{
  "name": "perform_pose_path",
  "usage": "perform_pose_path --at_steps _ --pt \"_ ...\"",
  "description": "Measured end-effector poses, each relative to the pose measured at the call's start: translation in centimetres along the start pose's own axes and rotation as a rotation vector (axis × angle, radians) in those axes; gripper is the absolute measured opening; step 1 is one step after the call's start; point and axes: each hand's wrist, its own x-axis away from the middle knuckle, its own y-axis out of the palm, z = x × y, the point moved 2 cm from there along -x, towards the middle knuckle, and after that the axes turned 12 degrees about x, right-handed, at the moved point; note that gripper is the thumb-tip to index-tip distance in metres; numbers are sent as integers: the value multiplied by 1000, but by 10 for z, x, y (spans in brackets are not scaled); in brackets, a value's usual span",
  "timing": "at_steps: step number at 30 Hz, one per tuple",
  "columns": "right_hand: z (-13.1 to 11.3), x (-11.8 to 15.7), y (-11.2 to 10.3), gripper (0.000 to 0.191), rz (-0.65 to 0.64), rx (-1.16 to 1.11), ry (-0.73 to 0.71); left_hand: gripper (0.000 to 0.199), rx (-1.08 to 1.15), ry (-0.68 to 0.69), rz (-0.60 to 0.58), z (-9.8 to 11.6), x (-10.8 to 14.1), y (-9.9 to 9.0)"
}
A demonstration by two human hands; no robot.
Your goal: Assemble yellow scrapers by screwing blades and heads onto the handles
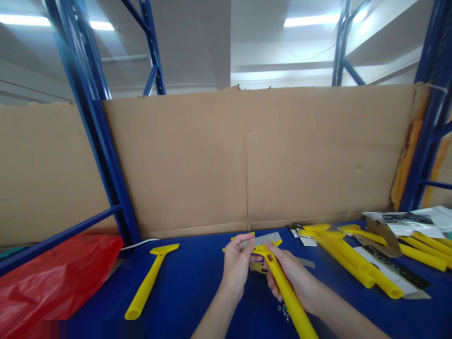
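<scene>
A yellow scraper [287, 296] slants up from the bottom edge, its wide head raised between both hands. A thin metal blade [269, 238] lies along that head. My left hand [236, 263] is closed, thumb and fingers pinching the blade's left end beside the head. My right hand [293, 275] grips the scraper just below the head, thumb at the blade's right side. Under the hands lie a small yellow part [259, 268], partly hidden, and another flat metal strip [306, 262]. Several small metal nuts [284, 311] rest left of the handle.
On the blue table [187, 292], another yellow scraper [150, 280] lies at left near a red plastic bag [70, 278]. Several yellow scrapers [348, 254] are piled at right beside printed cards [391, 270]. A cardboard sheet [190, 160] and blue rack posts [106, 141] stand behind.
</scene>
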Motion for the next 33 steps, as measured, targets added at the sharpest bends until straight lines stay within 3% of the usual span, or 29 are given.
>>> perform_pose_path --at_steps 11,19,24,29,33 --pt "7 -1 1 30 -20 -4 -33 31 -141 22 37 1 -1 -6" --pt "4 1 3 32 -3 15 -16 35 -165 25 5 2 -1 -5" --pt "7 -2 1 28 -6 -3 -22 39 -161 37 57 4 -1 -7" --pt "6 -1 2 26 3 -9 -16 42 -147 85 142 7 -9 -19" --pt "3 3 3 26 4 -11 -18 36 -276 249 220 14 -21 -40"
